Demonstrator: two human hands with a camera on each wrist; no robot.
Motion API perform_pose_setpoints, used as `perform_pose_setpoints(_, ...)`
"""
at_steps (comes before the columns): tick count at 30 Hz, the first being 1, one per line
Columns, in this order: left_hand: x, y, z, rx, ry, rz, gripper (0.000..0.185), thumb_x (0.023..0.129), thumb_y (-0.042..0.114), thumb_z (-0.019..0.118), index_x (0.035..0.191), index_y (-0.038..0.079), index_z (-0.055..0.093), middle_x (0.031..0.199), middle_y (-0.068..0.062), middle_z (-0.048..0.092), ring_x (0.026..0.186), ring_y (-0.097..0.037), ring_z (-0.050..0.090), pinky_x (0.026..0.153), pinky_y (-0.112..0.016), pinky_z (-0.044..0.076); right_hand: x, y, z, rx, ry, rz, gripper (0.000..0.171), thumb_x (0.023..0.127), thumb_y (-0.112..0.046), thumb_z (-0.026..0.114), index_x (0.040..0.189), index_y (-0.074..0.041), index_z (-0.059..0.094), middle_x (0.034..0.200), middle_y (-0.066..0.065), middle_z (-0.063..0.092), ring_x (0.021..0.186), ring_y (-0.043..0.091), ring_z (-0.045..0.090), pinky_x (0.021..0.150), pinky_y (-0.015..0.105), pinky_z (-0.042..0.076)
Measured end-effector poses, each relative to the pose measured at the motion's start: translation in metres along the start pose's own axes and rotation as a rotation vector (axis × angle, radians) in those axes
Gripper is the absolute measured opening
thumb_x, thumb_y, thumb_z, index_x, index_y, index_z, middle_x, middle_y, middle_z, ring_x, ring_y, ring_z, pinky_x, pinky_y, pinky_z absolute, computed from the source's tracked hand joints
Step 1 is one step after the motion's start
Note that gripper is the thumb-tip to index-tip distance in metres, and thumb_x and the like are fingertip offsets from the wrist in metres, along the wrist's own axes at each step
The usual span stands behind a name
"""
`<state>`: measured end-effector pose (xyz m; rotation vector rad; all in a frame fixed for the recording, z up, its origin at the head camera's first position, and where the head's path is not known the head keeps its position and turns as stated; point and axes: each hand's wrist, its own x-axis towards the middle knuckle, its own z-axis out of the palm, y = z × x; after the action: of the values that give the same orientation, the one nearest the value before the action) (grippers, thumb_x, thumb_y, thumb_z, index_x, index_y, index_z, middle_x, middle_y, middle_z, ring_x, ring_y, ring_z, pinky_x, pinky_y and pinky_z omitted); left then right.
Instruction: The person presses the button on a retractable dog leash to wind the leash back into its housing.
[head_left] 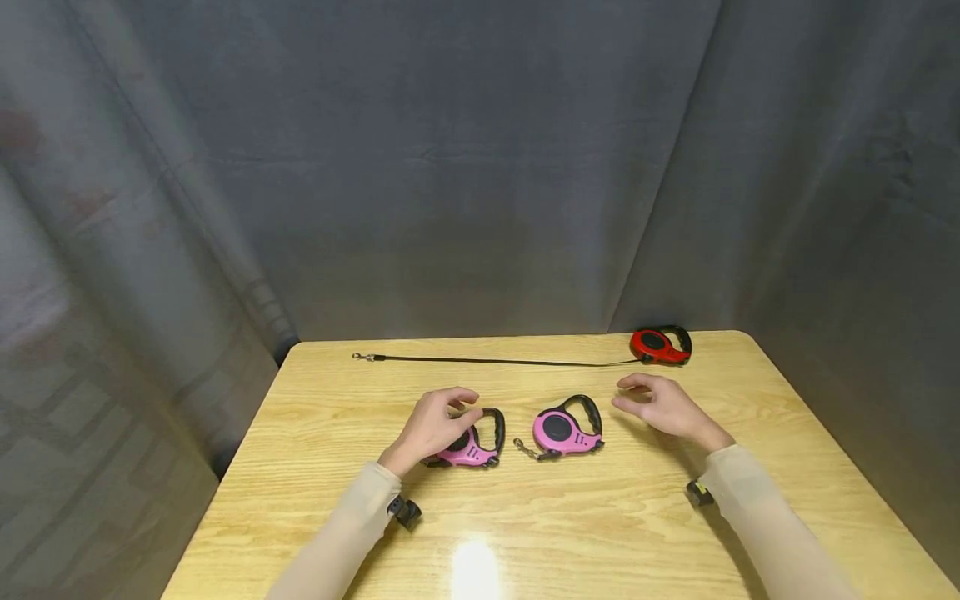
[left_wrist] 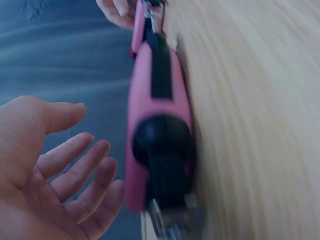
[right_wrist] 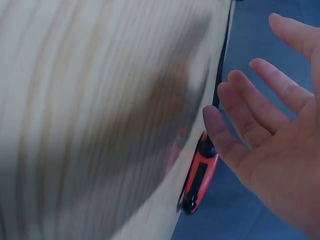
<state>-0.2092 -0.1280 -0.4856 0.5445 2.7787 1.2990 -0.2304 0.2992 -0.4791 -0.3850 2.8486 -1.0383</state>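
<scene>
My left grip (head_left: 435,423) hovers with fingers spread and relaxed over the left pink plastic retractable leash with a black handle (head_left: 472,443), holding nothing; the left wrist view shows a gap between palm and casing. My right grip (head_left: 663,406) is also loosely open and empty, just right of the second pink retractable leash (head_left: 564,430). Both leashes lie flat on the light wooden desk (head_left: 525,533). Farther back rests a red retractable leash (head_left: 658,345), its black cord (head_left: 495,361) stretched leftward.
</scene>
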Motion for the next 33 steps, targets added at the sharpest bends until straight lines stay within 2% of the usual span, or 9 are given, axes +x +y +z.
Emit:
perform_pose_setpoints(9,-0.001,-0.026,-0.028,0.035,0.080,-0.070,0.031,0.099,0.022,0.077,0.126,0.006,0.077,0.120,-0.007,0.080,0.109,-0.028,0.075,0.095,-0.049,0.060,-0.002,0.007,-0.017,-0.058,0.035,0.023,0.053,0.102,-0.037,0.072,0.138,0.003,0.065,0.136,0.026,0.069,0.123,0.047,0.066,0.097,0.059,0.058)
perform_pose_setpoints(17,-0.005,-0.054,-0.046,0.100,0.051,-0.126,0.032,0.100,0.023,0.074,0.127,0.006,0.077,0.120,-0.009,0.080,0.110,-0.029,0.074,0.098,-0.049,0.059,0.000,0.019,-0.020,-0.096,0.039,0.044,0.054,0.103,-0.036,0.071,0.138,0.005,0.065,0.136,0.027,0.069,0.122,0.048,0.066,0.101,0.061,0.055)
perform_pose_setpoints(24,-0.006,-0.076,-0.062,0.134,0.079,-0.183,0.031,0.101,0.023,0.072,0.126,0.005,0.077,0.117,-0.010,0.080,0.108,-0.029,0.074,0.097,-0.049,0.058,0.000,0.031,-0.025,-0.129,0.046,0.071,0.055,0.104,-0.036,0.069,0.139,0.005,0.063,0.136,0.029,0.068,0.121,0.050,0.065,0.100,0.064,0.053)
perform_pose_setpoints(33,-0.005,-0.089,-0.077,0.146,0.083,-0.217,0.031,0.103,0.022,0.070,0.128,0.004,0.075,0.117,-0.013,0.079,0.106,-0.030,0.073,0.093,-0.050,0.059,0.007,0.042,-0.034,-0.160,0.050,0.087,0.054,0.104,-0.033,0.070,0.138,0.008,0.063,0.131,0.031,0.069,0.117,0.048,0.068,0.099,0.063,0.053)
